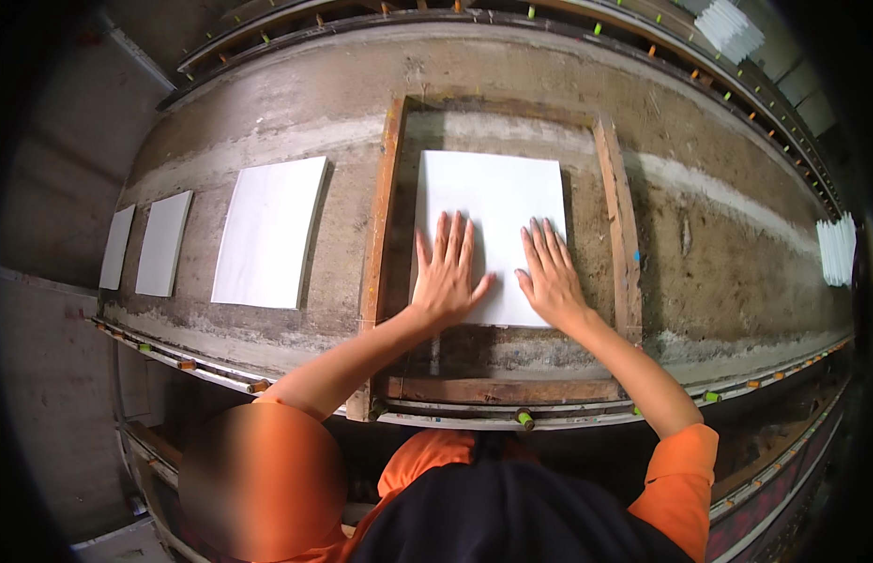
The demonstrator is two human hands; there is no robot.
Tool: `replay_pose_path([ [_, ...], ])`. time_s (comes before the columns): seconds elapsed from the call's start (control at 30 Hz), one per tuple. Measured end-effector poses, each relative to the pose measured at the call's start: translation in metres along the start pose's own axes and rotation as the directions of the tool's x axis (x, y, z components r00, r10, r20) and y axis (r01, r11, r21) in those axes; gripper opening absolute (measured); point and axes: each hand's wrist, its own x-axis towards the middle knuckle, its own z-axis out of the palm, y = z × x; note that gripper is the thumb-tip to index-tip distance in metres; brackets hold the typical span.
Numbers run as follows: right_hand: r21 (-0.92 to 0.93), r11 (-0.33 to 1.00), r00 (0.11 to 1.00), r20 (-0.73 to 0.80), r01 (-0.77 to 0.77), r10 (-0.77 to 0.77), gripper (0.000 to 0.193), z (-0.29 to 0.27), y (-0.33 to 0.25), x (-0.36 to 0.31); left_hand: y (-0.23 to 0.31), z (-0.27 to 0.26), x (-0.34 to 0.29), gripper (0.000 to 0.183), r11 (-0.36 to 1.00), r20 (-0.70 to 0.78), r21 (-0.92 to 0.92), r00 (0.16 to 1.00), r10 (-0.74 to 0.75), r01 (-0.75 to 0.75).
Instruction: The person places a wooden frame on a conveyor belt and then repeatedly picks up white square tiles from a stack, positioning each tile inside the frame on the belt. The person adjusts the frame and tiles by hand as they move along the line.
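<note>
A white rectangular piece (497, 188), cloth or paper, lies flat inside a wooden frame (385, 202) on the long worktable. My left hand (446, 281) is spread palm-down on its lower left part, thumb pointing inward. Across from it, my right hand (552, 280) rests flat on the lower right part, fingers pointing away from me. Neither hand grips anything. The frame's worn wooden bars surround the white piece without touching it. Whether mesh spans the frame, I cannot tell.
Three similar white pieces lie in a row to the left, the nearest one (270, 233) the largest in view. White stacks (836, 251) stand at the far right and upper right. Rails with green and orange pegs (524, 419) line the stained table's (736, 272) edges.
</note>
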Motion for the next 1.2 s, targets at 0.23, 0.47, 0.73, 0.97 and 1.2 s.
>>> replay_pose_path([
  [0.23,0.081,0.995,0.997,-0.047,-0.059,0.063,0.065,0.012,0.027,0.042,-0.032,0.021,0.076,0.088,0.982,-0.087,-0.044,0.978,-0.187,0.184],
  [0.47,0.0,0.99,0.983,-0.118,-0.141,0.14,0.064,0.032,0.068,0.11,-0.056,0.03,0.136,0.093,0.986,-0.134,-0.046,0.977,-0.163,0.158],
  [0.73,-0.008,0.986,0.983,-0.085,-0.164,0.163,0.061,0.034,0.072,0.124,-0.061,0.037,0.144,0.083,0.991,-0.168,-0.01,0.977,-0.13,0.131],
  [0.97,-0.075,0.978,0.978,-0.094,-0.196,0.188,0.053,0.051,0.03,0.126,-0.04,0.031,0.128,0.062,0.997,-0.081,-0.037,0.995,-0.065,0.062],
  [1.2,0.135,0.984,0.99,-0.066,-0.114,0.124,0.053,0.037,0.02,0.123,-0.039,0.036,0.104,0.078,0.962,-0.233,-0.127,0.935,-0.266,0.242],
])
